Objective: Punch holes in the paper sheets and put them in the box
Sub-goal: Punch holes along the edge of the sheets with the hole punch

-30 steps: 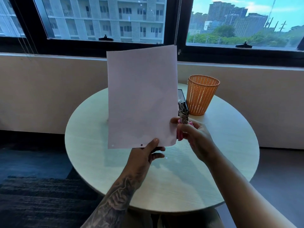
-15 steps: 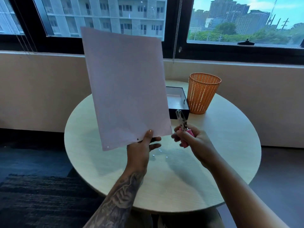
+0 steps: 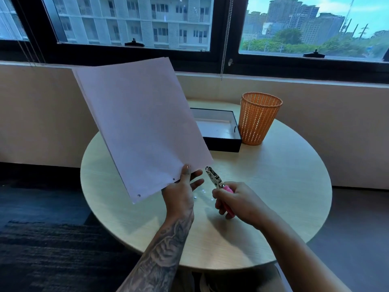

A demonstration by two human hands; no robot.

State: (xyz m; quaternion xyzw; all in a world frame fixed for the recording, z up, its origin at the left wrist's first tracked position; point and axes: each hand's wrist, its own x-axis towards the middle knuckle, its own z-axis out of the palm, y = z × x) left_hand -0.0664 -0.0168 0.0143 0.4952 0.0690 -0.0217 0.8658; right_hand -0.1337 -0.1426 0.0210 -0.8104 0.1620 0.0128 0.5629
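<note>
The paper sheets (image 3: 143, 127) stand tilted above the round bench (image 3: 277, 186), two holes near their lower edge. The left hand (image 3: 181, 192) pinches their lower right corner, thumb on the front. Small paper dots (image 3: 203, 191) lie on the bench between the hands. The right hand (image 3: 237, 202) grips a pink-handled hole punch (image 3: 214, 180). Farther back sit an open black box (image 3: 223, 142) and, just beside it, an orange basket (image 3: 260, 121).

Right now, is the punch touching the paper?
Apart. The head view shows a thin strip of table between the punch tip and the paper edge; the left hand holds the paper, the right hand the punch.
</note>
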